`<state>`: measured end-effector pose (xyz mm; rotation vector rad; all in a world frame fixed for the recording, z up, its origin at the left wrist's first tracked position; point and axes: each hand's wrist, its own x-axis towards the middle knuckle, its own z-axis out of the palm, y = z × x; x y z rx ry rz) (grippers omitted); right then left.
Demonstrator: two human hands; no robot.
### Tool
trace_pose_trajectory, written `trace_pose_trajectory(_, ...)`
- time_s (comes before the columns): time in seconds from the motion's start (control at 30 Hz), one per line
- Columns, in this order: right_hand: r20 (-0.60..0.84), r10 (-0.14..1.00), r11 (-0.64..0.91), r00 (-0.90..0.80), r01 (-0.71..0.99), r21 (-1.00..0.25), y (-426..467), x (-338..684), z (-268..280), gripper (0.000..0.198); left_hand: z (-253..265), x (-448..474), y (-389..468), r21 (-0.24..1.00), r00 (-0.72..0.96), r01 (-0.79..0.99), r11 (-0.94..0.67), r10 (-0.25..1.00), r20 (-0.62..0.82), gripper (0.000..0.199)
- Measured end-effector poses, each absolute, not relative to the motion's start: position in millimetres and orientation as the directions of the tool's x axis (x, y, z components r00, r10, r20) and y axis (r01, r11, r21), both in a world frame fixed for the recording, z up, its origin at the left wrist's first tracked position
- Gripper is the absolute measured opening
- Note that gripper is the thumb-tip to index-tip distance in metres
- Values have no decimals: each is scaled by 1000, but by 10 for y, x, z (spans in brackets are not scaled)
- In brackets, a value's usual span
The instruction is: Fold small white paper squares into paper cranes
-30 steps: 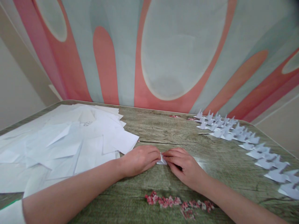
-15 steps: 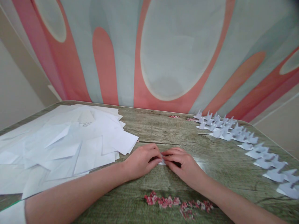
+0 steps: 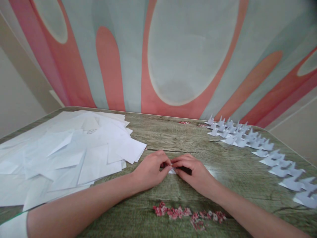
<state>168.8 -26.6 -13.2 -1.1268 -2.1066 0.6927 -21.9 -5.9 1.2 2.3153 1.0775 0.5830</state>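
Observation:
A small piece of folded white paper (image 3: 172, 171) lies at the middle of the table, mostly covered by my fingers. My left hand (image 3: 156, 167) pinches it from the left between thumb and fingertips. From the other side my right hand (image 3: 192, 168) grips it the same way, and the fingertips of both hands nearly meet over it. Just a white lower part of the paper shows below the fingers; the shape of its folds is hidden.
Loose white paper sheets (image 3: 99, 148) are heaped on the left of the wood-patterned table (image 3: 160, 135). Several folded paper cranes (image 3: 252, 138) stand in rows along the right edge. A painted wall (image 3: 133, 66) rises behind the table. Printed pink flowers (image 3: 178, 213) decorate the tabletop near me.
Both hands stay at the same spot on the paper, with slight shifts of the fingers. The whole view has moved a little.

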Motion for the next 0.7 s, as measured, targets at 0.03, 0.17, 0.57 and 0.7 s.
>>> trace_pose_trajectory(0.03, 295, 853, 502, -432, 519, -692, -270, 1690, -134, 22, 14, -216, -59, 609, 590, 573, -548, 792, 158, 9)
trace_pose_trajectory(0.17, 310, 823, 548, -475, 525, -651, -301, 1699, -124, 24, 24, -205, -60, 605, 586, 582, -543, 796, 151, 9)
trace_pose_trajectory(0.57, 124, 652, 691, -748, 520, -502, -310, 1954, 65, 70, 36, -211, -72, 603, 585, 584, -544, 797, 153, 10)
trace_pose_trajectory(0.7, 48, 579, 735, -814, 495, -462, -293, 1972, 173, 71, 28, -208, -71, 598, 582, 584, -550, 797, 165, 9)
